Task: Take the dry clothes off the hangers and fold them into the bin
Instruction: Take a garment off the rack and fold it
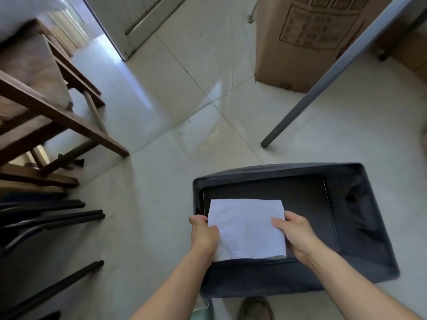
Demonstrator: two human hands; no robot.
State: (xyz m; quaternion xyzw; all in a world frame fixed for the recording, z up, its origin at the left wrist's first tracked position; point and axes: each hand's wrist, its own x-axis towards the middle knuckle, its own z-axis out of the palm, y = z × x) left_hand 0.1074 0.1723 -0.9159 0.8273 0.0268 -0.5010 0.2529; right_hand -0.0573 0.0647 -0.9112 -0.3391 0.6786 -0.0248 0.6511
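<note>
White folded cloth (247, 229), light and limp, is gripped at its 2 side edges by left hand (204, 233) and right hand (292, 234) above the dark fabric bin (360, 227); supporting both sides likely keeps the fold.

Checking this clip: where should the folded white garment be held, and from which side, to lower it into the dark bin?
By its two opposite side edges, one hand from each side. The folded white garment is a flat, limp rectangle, so a one-corner grip would likely let it unfold. The left hand and right hand hold it that way over the bin.
</note>
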